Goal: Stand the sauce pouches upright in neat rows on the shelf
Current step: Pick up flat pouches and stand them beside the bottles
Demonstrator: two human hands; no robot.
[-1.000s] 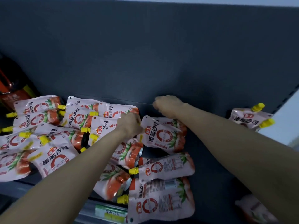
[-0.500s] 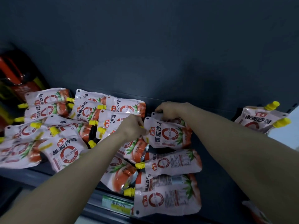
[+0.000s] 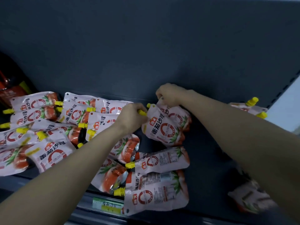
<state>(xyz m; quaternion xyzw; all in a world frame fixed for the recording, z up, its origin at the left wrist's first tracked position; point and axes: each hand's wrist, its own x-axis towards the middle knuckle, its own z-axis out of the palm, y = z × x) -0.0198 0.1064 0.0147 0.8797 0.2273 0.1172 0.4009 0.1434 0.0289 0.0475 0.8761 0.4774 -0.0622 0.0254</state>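
Observation:
Several white and red sauce pouches with yellow spouts lie jumbled on the dark shelf. One front pouch is tilted up near the back panel; my left hand pinches its yellow spout. Behind it a second pouch leans, and my right hand grips its top corner. A heap of flat pouches fills the left side, and more flat pouches lie at the front edge.
Two pouches stand at the far right by the shelf upright. A blurred pouch lies low on the right. A dark red bottle stands at the far left. A green price label sits on the front rail.
Both hands closed on the two middle pouches and tipped them up from lying flat. The right hand came forward from the back panel onto the rear pouch's top.

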